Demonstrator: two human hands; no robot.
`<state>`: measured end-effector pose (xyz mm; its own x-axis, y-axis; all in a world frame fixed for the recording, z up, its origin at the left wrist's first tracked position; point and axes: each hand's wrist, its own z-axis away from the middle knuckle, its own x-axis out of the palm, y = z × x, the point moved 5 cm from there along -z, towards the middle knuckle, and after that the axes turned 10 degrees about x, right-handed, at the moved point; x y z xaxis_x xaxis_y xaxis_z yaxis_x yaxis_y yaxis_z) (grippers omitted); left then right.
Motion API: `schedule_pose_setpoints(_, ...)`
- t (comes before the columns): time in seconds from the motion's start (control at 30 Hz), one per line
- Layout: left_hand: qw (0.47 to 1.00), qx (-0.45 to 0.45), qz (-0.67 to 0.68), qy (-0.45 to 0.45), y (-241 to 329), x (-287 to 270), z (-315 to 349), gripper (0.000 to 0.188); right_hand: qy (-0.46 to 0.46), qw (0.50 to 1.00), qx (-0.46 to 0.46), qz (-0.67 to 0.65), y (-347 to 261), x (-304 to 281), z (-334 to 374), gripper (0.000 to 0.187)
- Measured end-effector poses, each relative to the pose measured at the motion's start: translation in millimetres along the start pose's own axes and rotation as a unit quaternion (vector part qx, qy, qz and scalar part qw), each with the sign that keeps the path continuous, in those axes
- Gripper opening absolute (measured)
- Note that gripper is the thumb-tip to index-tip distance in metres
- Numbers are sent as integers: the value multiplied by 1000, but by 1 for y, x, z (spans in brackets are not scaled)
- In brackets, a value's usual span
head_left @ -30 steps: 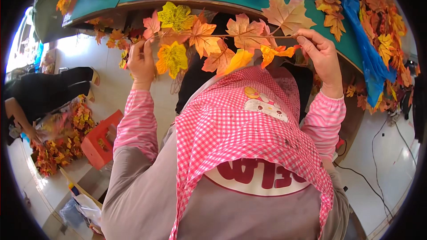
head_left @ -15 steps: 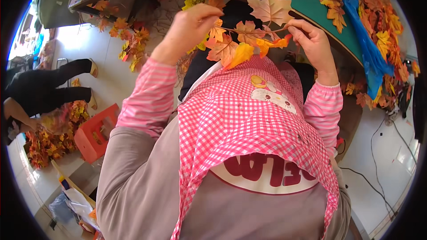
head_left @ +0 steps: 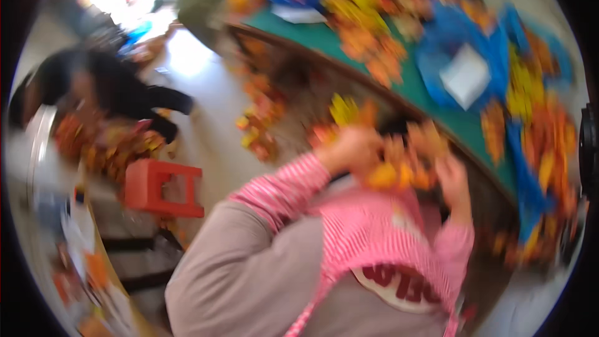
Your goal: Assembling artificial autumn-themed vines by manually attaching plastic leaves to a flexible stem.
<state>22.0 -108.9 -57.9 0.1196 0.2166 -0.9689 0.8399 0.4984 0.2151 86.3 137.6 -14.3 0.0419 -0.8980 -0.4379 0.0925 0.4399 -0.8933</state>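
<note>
Between my two hands, over my lap, an artificial maple leaf garland [head_left: 388, 176] with orange, yellow and pale pinkish leaves is stretched along its thin stem. My left hand [head_left: 352, 148] is closed at its left end, fingers curled inward. At the other end my right hand [head_left: 454, 182] pinches beside a large pale leaf [head_left: 428, 141]. Motion blur smears the fingertips and hides the stem. A pink checked apron [head_left: 368, 231] lies below the hands.
Ahead stands a green table [head_left: 312, 35] bearing leaf garlands [head_left: 368, 43] and blue plastic bags [head_left: 437, 56]. More leaves hang below its edge. At left are a red stool [head_left: 142, 187], a heap of leaves [head_left: 106, 143] and another person in dark clothes [head_left: 93, 81].
The whole view has swung left and blurred, showing more of the table and the red stool. The garland stays between my two hands, which now sit farther right in the picture.
</note>
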Motion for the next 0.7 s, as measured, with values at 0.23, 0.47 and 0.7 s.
schedule_pose_setpoints(0.23,949,-43,153,272,11,-13,63,15,-115,992,28,-37,7,44,-19,17)
schedule_pose_setpoints(0.47,942,-150,103,284,25,-39,80,12,-136,984,-56,-101,-15,59,-49,19)
schedule_pose_setpoints(0.7,938,-216,141,233,25,-25,91,16,-176,974,-60,-132,-9,74,-56,17)
